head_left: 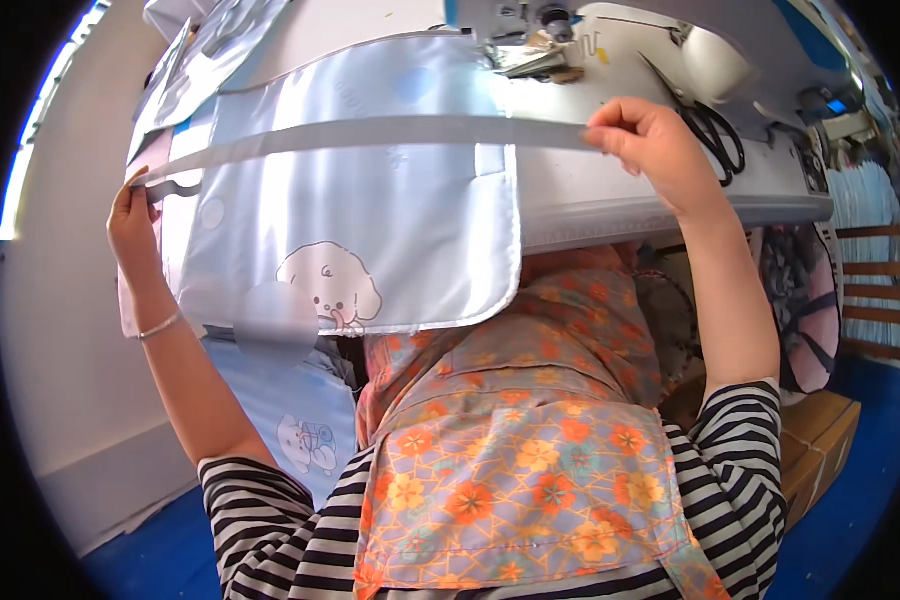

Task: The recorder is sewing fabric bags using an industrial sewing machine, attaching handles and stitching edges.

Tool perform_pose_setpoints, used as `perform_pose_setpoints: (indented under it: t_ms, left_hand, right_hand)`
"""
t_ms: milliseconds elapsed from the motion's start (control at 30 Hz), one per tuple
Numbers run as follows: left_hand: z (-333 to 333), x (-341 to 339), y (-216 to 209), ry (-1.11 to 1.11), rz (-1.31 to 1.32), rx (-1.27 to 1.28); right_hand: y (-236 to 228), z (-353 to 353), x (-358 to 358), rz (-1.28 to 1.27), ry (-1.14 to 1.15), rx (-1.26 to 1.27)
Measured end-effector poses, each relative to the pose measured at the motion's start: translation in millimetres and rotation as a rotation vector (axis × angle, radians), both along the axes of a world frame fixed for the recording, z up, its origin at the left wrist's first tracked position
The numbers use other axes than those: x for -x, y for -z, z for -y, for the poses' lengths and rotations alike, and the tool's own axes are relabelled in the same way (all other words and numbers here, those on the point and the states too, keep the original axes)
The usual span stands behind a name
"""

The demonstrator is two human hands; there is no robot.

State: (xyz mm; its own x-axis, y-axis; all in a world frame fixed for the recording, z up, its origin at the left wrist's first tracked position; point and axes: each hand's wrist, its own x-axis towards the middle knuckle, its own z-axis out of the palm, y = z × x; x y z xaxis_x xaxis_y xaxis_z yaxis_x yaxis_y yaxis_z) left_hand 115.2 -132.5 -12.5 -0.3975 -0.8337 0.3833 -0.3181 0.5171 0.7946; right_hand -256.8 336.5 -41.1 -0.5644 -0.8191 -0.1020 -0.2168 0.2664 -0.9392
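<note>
- Here, the white sewing table (pixel 670 205) takes up the upper part of the view, its front edge curving from the middle out toward the right.
- A large light-blue cloth panel (pixel 370 220) lies over the table and hangs off its front edge; a small cartoon puppy (pixel 328 283) is printed near its lower hem.
- The person wears an orange flowered apron (pixel 515 450) over a black-and-white striped top (pixel 740 440), both filling the lower middle of the view.
- A second blue cloth piece (pixel 290 410) with a similar print hangs lower down, below the panel and left of the apron.
- A sewing machine (pixel 540 40) stands at the far edge of the table, just beyond the top edge of the panel.
- A long grey strip of tape (pixel 370 132) is stretched taut across the panel, running from hand to hand, a little above the cloth.
- The right hand (pixel 650 145) is raised over the table near the machine; its thumb and fingers are pinched together on the right end of the strip.
- The left hand (pixel 135 225) sits at the left edge of the panel, fingers closed around the strip's left end; a thin bracelet (pixel 160 325) circles that wrist.
- Black-handled scissors (pixel 710 130) lie on the table just right of the right hand, not touching it.
</note>
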Motion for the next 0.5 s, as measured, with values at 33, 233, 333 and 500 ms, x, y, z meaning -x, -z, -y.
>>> perform_pose_setpoints:
  t_ms: [33, 233, 333, 500]
  left_hand:
    - [16, -7, 2, -0.042, -0.020, 0.010]
    - [49, -16, -2, -0.202, 0.635, 1.267]
    - [-87, 123, 19, 0.153, 0.321, 0.767]
    - [-227, 222, 54, 0.703, 0.296, 0.825]
  right_hand:
    - [8, 11, 5, -0.012, 0.008, 0.081]
    - [20, 79, 1, 0.074, 0.089, 0.148]
    - [31, 96, 10, -0.095, 0.086, 0.081]
    - [49, 112, 7, -0.724, 0.143, -0.010]
